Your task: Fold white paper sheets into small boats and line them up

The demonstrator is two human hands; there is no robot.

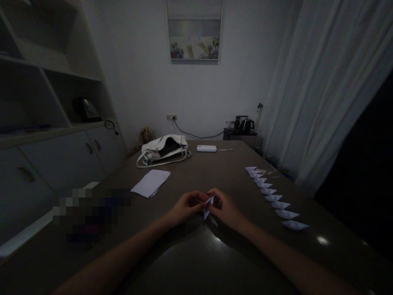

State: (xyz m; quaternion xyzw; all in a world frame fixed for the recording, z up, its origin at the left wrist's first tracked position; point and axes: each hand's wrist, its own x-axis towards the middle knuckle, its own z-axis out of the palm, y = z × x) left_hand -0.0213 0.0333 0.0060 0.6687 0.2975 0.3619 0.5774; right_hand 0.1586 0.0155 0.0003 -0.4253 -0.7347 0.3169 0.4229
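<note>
A small folded paper boat (208,208) is pinched between both of my hands, just above the middle of the dark table. My left hand (188,205) grips its left side with thumb and fingers closed. From the other side, my right hand (226,209) pinches it in the same way. Parts of the boat are hidden behind my fingers. To the right, several finished-looking white paper boats (274,198) stand in a slanting row. A small stack of white paper sheets (151,183) lies on the left, beyond my left hand.
A white handbag (166,148) sits open at the table's (184,262) far left. Right of it lies a white power bank (206,148) with a short cable. Small scraps (267,172) lie near the far boats. A blurred-out patch (95,217) covers the left side.
</note>
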